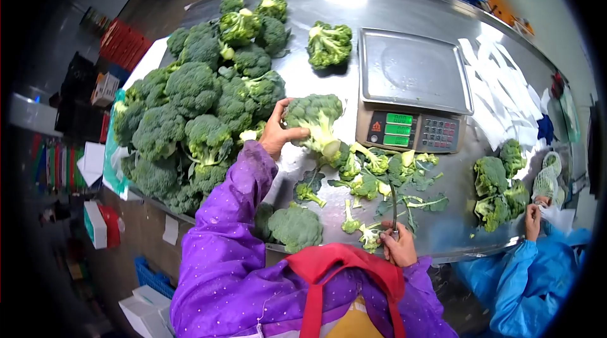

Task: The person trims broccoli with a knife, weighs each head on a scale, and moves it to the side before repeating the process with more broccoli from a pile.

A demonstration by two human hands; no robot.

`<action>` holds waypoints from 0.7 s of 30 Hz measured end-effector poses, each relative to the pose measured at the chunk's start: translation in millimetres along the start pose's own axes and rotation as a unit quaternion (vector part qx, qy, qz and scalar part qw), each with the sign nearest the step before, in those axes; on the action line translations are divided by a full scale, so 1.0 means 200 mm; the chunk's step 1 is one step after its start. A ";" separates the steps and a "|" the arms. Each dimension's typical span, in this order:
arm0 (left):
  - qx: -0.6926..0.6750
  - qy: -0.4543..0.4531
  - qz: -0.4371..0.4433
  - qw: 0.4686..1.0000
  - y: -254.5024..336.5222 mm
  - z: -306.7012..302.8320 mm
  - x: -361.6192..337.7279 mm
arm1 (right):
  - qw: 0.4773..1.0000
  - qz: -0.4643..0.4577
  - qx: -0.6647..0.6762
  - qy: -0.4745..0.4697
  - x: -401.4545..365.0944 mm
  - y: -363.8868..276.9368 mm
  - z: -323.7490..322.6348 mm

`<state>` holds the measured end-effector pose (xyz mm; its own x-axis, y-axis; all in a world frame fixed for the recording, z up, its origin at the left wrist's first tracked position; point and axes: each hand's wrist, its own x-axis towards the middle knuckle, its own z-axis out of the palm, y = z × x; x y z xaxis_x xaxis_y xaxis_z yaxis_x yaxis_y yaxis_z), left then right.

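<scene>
My left hand (pixel 275 131) grips a large broccoli head (pixel 314 118) and holds it on its side over the steel table (pixel 379 9), with its cut stalk pointing down and right. My right hand (pixel 398 246) rests near the table's front edge and is closed around the handle of a thin dark knife (pixel 393 202) that points away from me. Between the two hands lies a scatter of cut stalks and leaves (pixel 379 177). A trimmed broccoli head (pixel 294 226) lies at the front edge, near my left sleeve.
A big pile of broccoli (pixel 190 110) fills the table's left side. One head (pixel 329 44) lies beside a digital scale (pixel 414 88). At right, a person in blue (pixel 534 221) handles broccoli (pixel 499 189) beside foam net sleeves (pixel 506 85). Crates stand beyond the table.
</scene>
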<state>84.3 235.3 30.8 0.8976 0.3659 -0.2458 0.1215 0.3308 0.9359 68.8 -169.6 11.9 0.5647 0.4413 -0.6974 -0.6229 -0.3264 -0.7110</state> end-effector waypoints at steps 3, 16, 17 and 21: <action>-0.146 -0.040 -0.060 0.987 0.05 0.13 0.05 | 1.000 -0.012 0.019 0.007 0.00 0.01 0.00; -0.159 0.094 -0.172 0.967 0.02 0.47 -0.29 | 0.839 -0.415 -0.309 0.169 0.06 -0.40 0.17; -0.156 0.089 -0.164 0.970 0.03 0.49 -0.32 | 0.832 -0.422 -0.322 0.162 0.07 -0.43 0.20; -0.157 0.093 -0.101 0.978 0.02 0.52 -0.40 | 0.801 -0.459 -0.353 0.152 0.06 -0.54 0.25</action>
<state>56.6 117.4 81.4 0.7729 0.4080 -0.4860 0.1259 0.6521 0.7476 115.4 -86.7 84.2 0.7818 0.5771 0.2362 0.5320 -0.4197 -0.7355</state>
